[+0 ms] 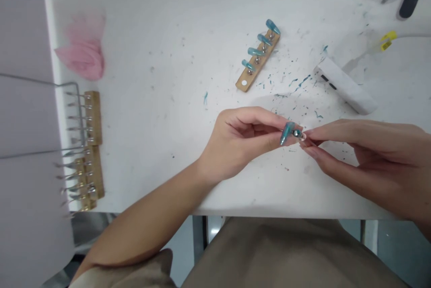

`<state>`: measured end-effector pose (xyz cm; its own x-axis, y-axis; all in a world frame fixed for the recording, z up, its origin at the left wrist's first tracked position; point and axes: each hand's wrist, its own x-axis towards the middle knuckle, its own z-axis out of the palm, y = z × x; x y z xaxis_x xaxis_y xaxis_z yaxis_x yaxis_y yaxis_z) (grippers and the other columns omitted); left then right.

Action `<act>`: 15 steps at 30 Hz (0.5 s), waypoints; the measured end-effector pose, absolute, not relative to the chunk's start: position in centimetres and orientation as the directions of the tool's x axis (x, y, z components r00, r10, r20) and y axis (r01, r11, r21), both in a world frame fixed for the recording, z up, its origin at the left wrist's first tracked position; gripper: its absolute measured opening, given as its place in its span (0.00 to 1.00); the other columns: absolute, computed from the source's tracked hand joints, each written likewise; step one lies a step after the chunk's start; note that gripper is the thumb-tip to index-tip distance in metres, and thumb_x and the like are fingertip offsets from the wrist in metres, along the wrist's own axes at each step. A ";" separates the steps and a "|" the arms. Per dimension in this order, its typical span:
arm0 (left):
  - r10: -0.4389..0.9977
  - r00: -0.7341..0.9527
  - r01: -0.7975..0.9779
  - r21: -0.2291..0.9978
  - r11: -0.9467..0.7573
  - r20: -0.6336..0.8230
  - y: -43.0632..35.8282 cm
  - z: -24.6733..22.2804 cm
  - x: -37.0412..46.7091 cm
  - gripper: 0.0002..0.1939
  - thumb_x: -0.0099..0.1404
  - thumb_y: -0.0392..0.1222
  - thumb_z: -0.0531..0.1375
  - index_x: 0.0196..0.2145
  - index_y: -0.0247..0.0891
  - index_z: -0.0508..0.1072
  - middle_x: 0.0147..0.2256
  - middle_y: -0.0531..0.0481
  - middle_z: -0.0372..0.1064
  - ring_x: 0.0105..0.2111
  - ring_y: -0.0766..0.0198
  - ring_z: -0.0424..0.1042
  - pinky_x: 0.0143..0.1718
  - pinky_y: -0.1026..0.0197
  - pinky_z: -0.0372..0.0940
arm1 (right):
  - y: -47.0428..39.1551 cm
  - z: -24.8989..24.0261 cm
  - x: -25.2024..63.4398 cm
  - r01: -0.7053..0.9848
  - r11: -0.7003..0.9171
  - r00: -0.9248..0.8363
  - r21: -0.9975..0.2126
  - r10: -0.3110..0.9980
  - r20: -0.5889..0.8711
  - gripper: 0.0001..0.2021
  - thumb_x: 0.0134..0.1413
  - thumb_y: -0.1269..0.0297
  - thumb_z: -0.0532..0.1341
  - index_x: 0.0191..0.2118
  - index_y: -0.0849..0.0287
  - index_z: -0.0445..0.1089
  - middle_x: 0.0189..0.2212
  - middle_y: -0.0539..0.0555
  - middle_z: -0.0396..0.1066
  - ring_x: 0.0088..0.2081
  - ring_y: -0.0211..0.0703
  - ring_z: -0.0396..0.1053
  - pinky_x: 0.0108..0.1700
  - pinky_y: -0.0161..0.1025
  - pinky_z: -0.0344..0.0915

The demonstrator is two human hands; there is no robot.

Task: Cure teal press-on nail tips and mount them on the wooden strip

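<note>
Left hand (240,140) pinches the teal nail tip (287,133) with its long axis tilted near-vertical; right hand (367,158) fingertips close on its metal stud (297,133), meeting from the right.

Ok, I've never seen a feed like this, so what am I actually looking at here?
One camera, worn on a person's head, looks down at their own two bare hands over a white table. The left hand pinches a teal false nail on a small metal stud; the right hand touches the stud's other end. Beyond lies a wooden strip carrying four more teal nails, one hole bare. At the left edge sit wooden racks of metal pins and a pink cloth.
</note>
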<state>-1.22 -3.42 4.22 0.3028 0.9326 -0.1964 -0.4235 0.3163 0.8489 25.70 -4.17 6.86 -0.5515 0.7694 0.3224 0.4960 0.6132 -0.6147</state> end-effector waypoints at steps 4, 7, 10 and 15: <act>0.934 0.286 -0.397 0.861 0.317 -0.212 -3.4 4.2 -1.3 0.15 0.61 0.37 0.95 0.40 0.51 0.99 0.43 0.52 0.97 0.45 0.54 0.99 0.56 0.54 0.97 | -4.3 7.0 25.9 0.518 0.612 -0.530 -0.598 0.778 0.337 0.05 0.99 0.68 0.69 0.59 0.61 0.83 0.47 0.45 0.84 0.40 0.16 0.79 0.47 0.21 0.77; 0.932 0.297 -0.390 0.865 0.316 -0.207 -3.4 4.1 -1.3 0.15 0.62 0.37 0.94 0.40 0.50 0.99 0.43 0.51 0.97 0.46 0.54 0.99 0.56 0.54 0.96 | -4.4 7.1 25.8 0.536 0.612 -0.522 -0.581 0.782 0.341 0.05 0.99 0.67 0.70 0.59 0.62 0.82 0.48 0.44 0.84 0.41 0.16 0.79 0.47 0.22 0.75; 0.930 0.304 -0.399 0.858 0.323 -0.208 -3.3 4.1 -1.3 0.15 0.62 0.36 0.94 0.41 0.50 0.99 0.43 0.51 0.97 0.46 0.55 0.99 0.56 0.55 0.96 | -4.3 7.0 25.7 0.522 0.616 -0.537 -0.590 0.774 0.334 0.08 0.99 0.67 0.69 0.57 0.63 0.83 0.48 0.45 0.85 0.40 0.16 0.79 0.47 0.21 0.76; 0.934 0.287 -0.403 0.857 0.320 -0.213 -3.5 4.1 -1.4 0.14 0.63 0.36 0.94 0.41 0.50 0.99 0.43 0.54 0.97 0.46 0.56 0.99 0.56 0.57 0.96 | -4.2 6.9 25.6 0.484 0.619 -0.542 -0.618 0.767 0.344 0.06 0.99 0.67 0.69 0.59 0.62 0.84 0.46 0.45 0.83 0.40 0.16 0.79 0.49 0.19 0.78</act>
